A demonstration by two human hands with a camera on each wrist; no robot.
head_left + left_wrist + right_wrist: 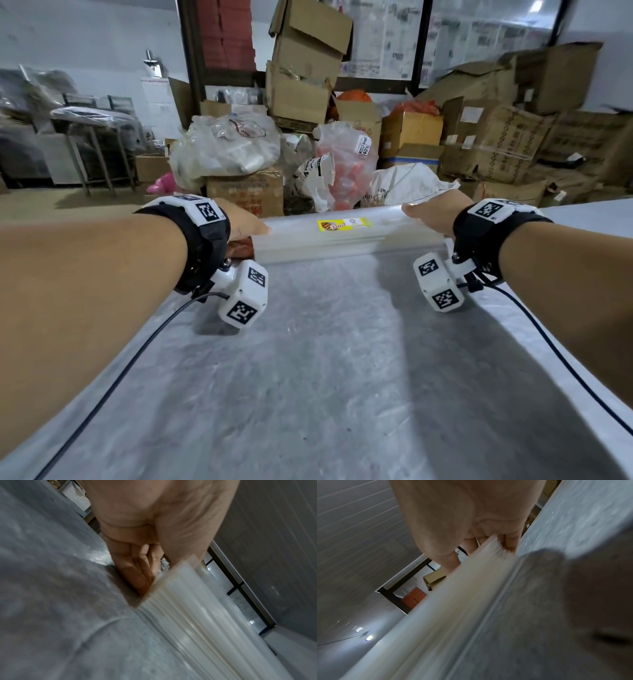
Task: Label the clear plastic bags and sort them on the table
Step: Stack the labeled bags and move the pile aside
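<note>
Head view: stack of clear plastic bags [346,236] at far edge of desk [325,359], yellow label [344,224] already on top bag. Sorting judged unfinished. Left hand [245,224] and right hand [431,214] each gripping one stack end, fingers curled beneath.

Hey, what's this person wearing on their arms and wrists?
Bare forearms, no sleeves. Each wrist has a black strap: left wrist strap, right wrist strap. Both carry white blocks printed with black square code markers, and a thin black cable trails from each.
</note>
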